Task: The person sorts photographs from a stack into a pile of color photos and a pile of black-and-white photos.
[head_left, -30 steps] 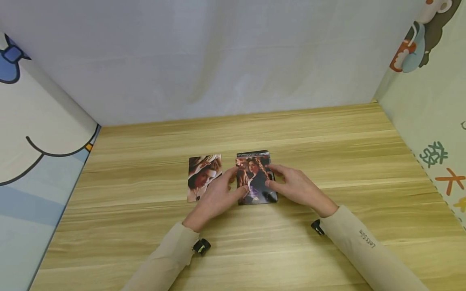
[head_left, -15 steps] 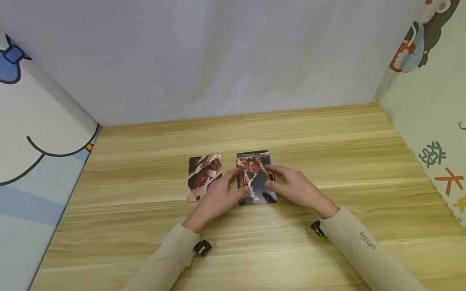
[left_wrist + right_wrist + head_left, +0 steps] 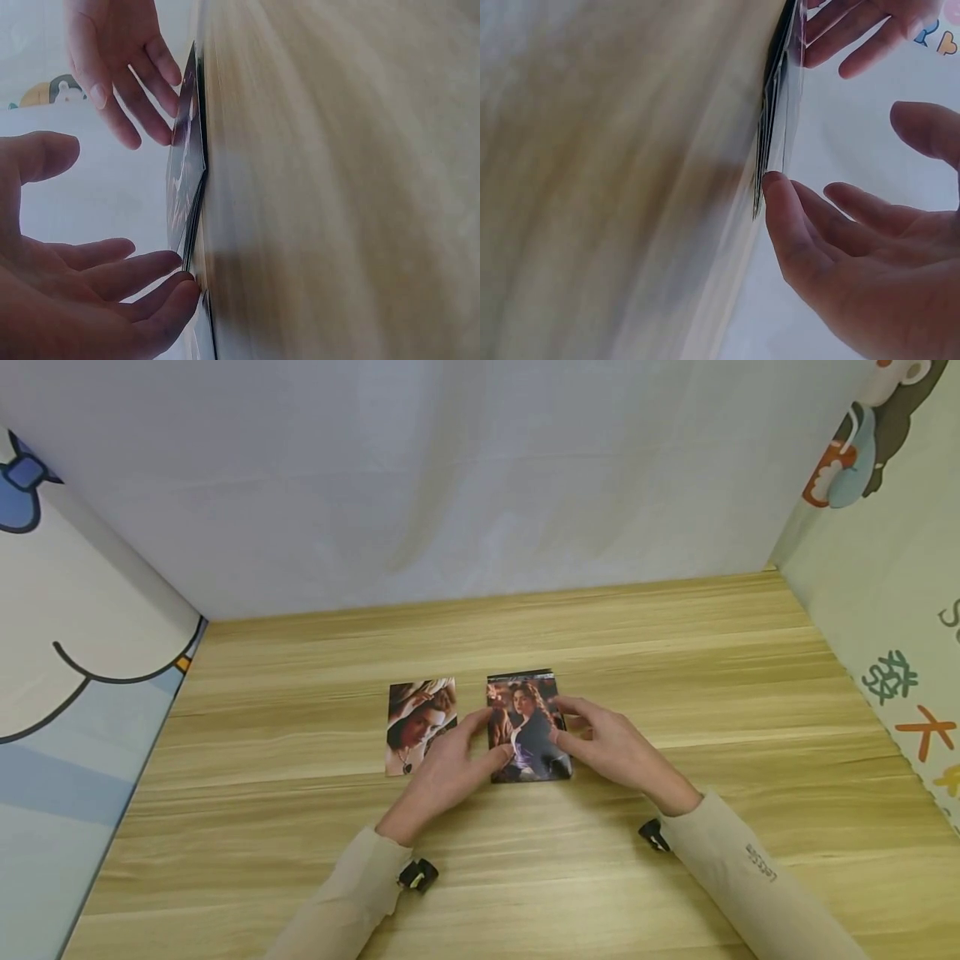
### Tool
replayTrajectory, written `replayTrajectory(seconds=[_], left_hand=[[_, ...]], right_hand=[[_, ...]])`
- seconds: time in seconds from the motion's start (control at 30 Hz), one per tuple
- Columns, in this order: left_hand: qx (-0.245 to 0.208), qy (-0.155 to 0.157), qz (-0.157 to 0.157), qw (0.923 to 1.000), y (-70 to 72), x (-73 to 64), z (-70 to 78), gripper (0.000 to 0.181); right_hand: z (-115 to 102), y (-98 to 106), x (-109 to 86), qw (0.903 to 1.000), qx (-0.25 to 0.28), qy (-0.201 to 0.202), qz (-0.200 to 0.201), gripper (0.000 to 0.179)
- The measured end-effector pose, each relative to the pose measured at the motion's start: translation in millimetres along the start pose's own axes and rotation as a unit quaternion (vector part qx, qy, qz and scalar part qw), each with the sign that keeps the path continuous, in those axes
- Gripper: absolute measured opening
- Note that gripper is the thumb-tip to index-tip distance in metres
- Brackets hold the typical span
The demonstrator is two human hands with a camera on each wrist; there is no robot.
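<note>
A small stack of photo cards (image 3: 531,727) lies on the wooden table, its top card printed with a long-haired person in dark clothing. At its left side is my left hand (image 3: 450,764), thumb over the card in the head view and fingertips right at the edge. My right hand (image 3: 611,745) flanks the opposite side in the same way. From the left wrist, the stack (image 3: 187,157) shows slightly uneven layers, and both thumbs stand away from it. Fingers (image 3: 784,217) of the right hand meet the stack's edge in the right wrist view, relaxed and only gently bent.
Left of the stack, a single photo card (image 3: 412,722) lies flat, partly covered by my left hand. A pale curtain (image 3: 480,485) rises behind the table (image 3: 675,652). Printed panels (image 3: 82,693) border the sides.
The right hand's fingers have shifted very slightly at the stack's right edge. The left hand, the stack and the single card stay almost where they were.
</note>
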State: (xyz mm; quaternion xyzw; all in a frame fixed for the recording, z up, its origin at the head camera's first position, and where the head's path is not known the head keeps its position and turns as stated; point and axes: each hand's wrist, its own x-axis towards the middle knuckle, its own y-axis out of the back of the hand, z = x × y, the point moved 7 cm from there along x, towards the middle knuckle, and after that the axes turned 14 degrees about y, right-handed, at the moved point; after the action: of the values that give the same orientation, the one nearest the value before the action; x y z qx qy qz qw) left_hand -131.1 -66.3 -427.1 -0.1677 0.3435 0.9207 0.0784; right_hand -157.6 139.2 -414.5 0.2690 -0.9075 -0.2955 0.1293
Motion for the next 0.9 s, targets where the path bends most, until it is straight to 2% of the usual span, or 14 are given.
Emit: replayTrajectory(seconds=[0.2, 0.43, 0.67, 0.9], left_hand=[[-0.012, -0.001, 0.013, 0.9999, 1.7, -1.9, -0.1, 0.074], [-0.03, -0.022, 0.042, 0.9984, 4.9, -5.1, 1.9, 0.066], [-0.101, -0.029, 0.039, 0.9937, 5.1, -5.2, 1.5, 0.058], [-0.156, -0.062, 0.05, 0.9845, 6.8, -5.9, 5.7, 0.054]], right_hand=[[-1.6, -0.5, -1.3, 0.9991, 0.041, 0.003, 0.009, 0.06], [-3.5, 1.5, -4.2, 0.9971, 0.071, 0.005, 0.027, 0.057], [-6.5, 4.1, -4.9, 0.9967, 0.065, 0.024, 0.043, 0.053], [-5.4, 6.3, -5.1, 0.9944, 0.077, 0.024, 0.069, 0.054]])
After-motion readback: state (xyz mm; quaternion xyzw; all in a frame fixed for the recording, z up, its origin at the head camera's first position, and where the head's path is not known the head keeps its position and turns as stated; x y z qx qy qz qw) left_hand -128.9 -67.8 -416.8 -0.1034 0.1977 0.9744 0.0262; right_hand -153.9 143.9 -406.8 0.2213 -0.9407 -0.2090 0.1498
